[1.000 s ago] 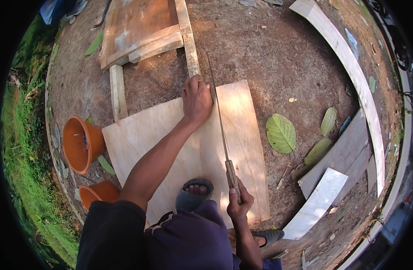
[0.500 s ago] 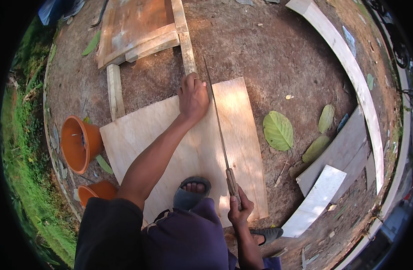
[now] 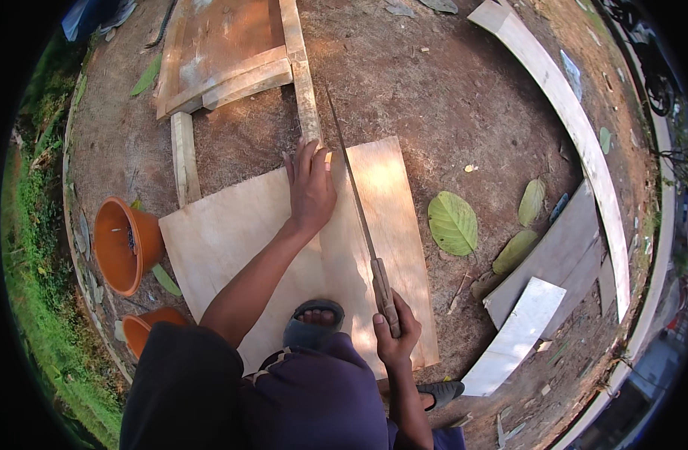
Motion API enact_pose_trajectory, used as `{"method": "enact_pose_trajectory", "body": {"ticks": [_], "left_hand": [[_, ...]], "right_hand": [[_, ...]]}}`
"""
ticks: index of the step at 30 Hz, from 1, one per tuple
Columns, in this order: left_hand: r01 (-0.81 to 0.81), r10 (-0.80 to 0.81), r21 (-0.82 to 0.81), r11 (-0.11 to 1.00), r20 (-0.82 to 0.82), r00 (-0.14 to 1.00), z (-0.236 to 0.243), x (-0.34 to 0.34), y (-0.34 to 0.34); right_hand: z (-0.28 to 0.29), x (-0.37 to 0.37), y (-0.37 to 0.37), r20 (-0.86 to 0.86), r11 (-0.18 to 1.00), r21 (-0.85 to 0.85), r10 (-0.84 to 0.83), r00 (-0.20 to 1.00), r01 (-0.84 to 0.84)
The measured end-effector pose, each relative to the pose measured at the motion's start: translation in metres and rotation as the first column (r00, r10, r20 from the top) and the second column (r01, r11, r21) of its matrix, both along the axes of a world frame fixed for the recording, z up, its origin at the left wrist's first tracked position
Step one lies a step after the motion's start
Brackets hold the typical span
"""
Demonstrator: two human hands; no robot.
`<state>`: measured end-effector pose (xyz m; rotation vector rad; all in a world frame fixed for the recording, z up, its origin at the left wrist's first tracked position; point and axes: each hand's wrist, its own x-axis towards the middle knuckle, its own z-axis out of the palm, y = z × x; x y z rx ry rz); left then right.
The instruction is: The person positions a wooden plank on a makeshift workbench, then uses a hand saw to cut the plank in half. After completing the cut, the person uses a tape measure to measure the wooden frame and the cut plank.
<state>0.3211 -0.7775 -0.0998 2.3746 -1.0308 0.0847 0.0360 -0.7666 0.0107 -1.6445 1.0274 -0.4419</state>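
Sawing seems the step in hand: the plywood sheet (image 3: 340,255) lies under your sandalled foot (image 3: 312,326), your right hand (image 3: 398,330) grips the saw (image 3: 364,223), your left hand (image 3: 312,191) has fingers spread near the far edge, and the next stroke calls for a straight blade.

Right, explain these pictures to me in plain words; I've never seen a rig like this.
There's no machine: these are a person's own bare hands, seen from above by a camera worn on the head. Its wide fisheye lens bends straight edges. The right hand grips the handle of a saw, whose blade points away across a pale wooden sheet. The left hand rests near the sheet's far edge, and a sandalled foot stands on it. Around it are orange buckets on the left, and green leaves and loose boards on the right.
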Motion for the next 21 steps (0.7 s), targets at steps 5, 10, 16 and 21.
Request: {"method": "enact_pose_trajectory", "body": {"ticks": [5, 10, 16, 21], "left_hand": [[0.135, -0.052, 0.314, 0.940, -0.259, 0.965, 0.036, -0.059, 0.044], [0.330, -0.058, 0.621, 0.710, -0.416, 0.908, 0.070, -0.059, 0.031], [0.354, -0.020, 0.698, 0.622, -0.438, 0.899, 0.074, -0.049, 0.033], [0.347, -0.025, 0.704, 0.620, -0.424, 0.905, 0.076, -0.048, 0.027]], "right_hand": [[0.056, -0.003, -0.029, -0.061, 0.972, 0.176, 0.169, 0.984, -0.156], [0.106, 0.011, -0.069, -0.140, 0.962, 0.127, 0.258, 0.956, -0.241], [0.123, 0.015, -0.065, -0.157, 0.928, 0.364, 0.146, 0.977, -0.080], [0.077, 0.001, -0.022, -0.059, 0.979, 0.204, 0.032, 0.998, -0.019]]}}
